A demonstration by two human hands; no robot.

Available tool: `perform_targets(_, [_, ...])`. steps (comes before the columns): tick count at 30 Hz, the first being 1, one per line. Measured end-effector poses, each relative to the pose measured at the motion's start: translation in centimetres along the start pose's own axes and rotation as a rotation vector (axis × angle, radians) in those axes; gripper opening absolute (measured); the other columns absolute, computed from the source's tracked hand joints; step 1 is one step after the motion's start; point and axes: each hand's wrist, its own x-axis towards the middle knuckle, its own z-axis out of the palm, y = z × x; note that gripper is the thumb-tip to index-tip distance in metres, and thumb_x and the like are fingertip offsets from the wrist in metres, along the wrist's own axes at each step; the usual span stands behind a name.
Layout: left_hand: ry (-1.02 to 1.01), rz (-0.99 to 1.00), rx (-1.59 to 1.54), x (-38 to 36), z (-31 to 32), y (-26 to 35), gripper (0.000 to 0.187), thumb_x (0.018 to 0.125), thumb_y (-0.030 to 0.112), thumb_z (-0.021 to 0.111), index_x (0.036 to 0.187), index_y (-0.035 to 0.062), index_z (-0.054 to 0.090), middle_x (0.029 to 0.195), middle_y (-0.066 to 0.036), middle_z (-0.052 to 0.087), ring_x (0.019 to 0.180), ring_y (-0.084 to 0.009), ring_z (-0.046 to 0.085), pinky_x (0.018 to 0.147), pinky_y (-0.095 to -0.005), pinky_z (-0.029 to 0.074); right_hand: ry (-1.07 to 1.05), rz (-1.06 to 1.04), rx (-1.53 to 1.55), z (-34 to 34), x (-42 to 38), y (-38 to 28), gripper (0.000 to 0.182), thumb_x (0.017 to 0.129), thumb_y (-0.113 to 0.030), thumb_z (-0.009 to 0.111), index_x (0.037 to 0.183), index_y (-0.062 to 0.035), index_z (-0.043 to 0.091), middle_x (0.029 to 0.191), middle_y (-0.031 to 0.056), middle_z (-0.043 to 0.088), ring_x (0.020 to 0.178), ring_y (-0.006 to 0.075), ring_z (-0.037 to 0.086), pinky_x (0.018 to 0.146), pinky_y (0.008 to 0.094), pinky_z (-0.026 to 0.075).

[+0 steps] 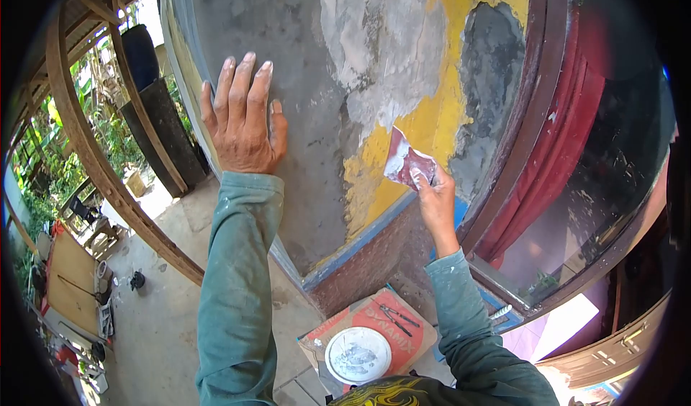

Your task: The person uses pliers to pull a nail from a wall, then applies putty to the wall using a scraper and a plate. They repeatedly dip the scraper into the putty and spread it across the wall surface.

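Observation:
My left hand [241, 118] rests flat against the grey plastered wall [302, 154], fingers stretched and dusted white. My right hand [435, 194] grips a thin dark-red putty scraper [399, 154] smeared with white putty, thumb on its face. The scraper's tip is at the wall's yellow painted part [432, 129], just under a rough whitish putty patch [389, 46]. Below, a round white container top [358, 355] with greyish-white smears stands on a red and brown cement bag [396, 319] printed DYNAMIX.
A dark long-handled tool [396, 316] lies on the bag. To the right are a brown window frame [504, 176] and a red curtain [554, 161]. Curved-looking wooden posts [101, 168] stand at left, beyond them a concrete floor [158, 298] and plants.

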Motion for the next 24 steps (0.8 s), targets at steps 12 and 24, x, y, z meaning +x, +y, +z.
perform_targets(12, [-0.244,-0.500,-0.165,-25.9,-11.0,2.3,0.048,0.093,0.009,0.057,0.141,0.0025,0.055,0.150,-0.019,0.052,0.146,-0.0380,0.037,0.122,-0.0492,0.022,-0.276,1.198,0.252,-3.3,-36.1,19.3,0.026,0.095,0.000,0.061,0.121,0.0014,0.068,0.110,0.0064,0.073,0.093,0.0136,0.068,0.082,0.0289,0.055])
perform_targets(24, [-0.954,-2.055,0.000,-71.9,-38.2,26.5,0.035,0.101,0.018,0.060,0.131,-0.0002,0.059,0.115,-0.019,0.071,0.104,-0.0260,0.069,0.093,-0.0363,0.053,-0.942,0.808,-0.871,0.7,-52.4,25.8,0.032,0.089,-0.012,0.061,0.120,-0.0033,0.066,0.104,0.0275,0.071,0.100,0.0459,0.068,0.088,0.0522,0.053])
